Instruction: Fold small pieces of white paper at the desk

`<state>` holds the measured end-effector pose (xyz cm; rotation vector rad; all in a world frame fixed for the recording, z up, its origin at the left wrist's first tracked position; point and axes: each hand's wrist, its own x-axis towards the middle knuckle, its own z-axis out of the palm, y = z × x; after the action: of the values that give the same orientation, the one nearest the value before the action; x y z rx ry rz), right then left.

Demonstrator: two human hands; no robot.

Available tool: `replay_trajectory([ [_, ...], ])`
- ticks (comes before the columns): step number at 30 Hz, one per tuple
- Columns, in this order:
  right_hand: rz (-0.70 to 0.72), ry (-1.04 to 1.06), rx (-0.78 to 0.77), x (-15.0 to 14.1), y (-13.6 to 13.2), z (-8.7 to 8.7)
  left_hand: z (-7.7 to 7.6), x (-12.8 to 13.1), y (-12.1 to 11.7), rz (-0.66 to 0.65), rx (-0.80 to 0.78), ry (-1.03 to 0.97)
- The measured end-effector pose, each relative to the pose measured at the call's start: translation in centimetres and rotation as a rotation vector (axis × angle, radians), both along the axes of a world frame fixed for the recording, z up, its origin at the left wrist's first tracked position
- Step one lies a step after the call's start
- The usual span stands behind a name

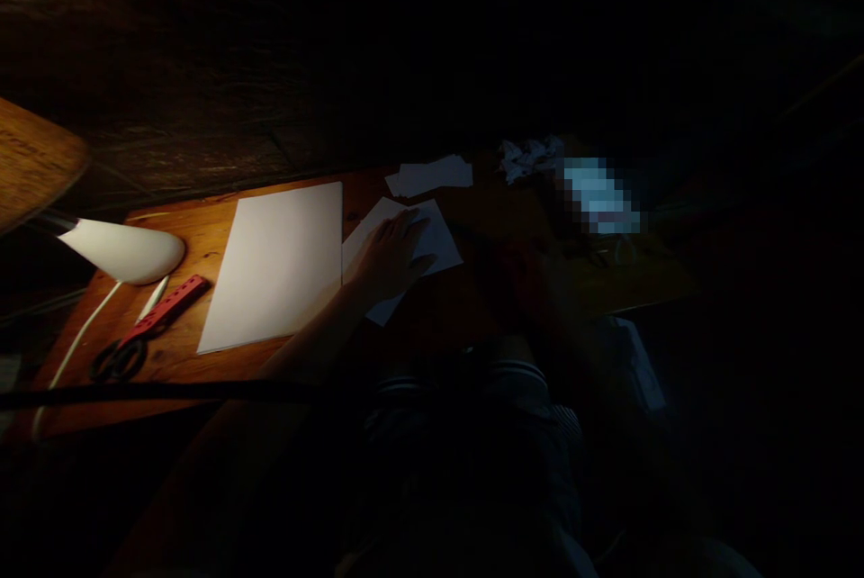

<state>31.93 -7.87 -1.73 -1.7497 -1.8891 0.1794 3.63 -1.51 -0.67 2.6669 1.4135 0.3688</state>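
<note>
My left hand lies palm down with its fingers spread, on a few overlapping pieces of white paper. They rest at odd angles on the wooden table. My right hand is a dim reddish shape in deep shadow to the right of these papers. Its fingers do not show clearly, nor does anything it may hold. Left of my left hand is a large white stack of paper, with my forearm crossing its lower right corner. Beyond the hand sit smaller cut pieces of paper.
A white lamp lights the left side of the wooden table. Near it are red-and-black scissors and a white cord. Crumpled-looking white paper and a blurred bright rectangle lie at the back right. A dark strap crosses the lower left.
</note>
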Motion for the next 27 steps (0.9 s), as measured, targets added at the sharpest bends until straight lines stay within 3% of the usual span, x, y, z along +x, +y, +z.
replay_trajectory([
  [7, 0.072, -0.032, -0.026, -1.5, 0.3, 1.2, 0.3, 0.2, 0.0, 0.023, -0.023, 0.009],
  [17, 0.119, -0.131, -0.090, -2.4, 3.6, 1.8, 0.0, 0.0, 0.0, 0.018, 0.000, -0.024],
  [27, 0.113, -0.187, -0.073, -3.0, 3.5, 2.3, 0.0, 0.1, 0.0, 0.019, -0.003, -0.028],
])
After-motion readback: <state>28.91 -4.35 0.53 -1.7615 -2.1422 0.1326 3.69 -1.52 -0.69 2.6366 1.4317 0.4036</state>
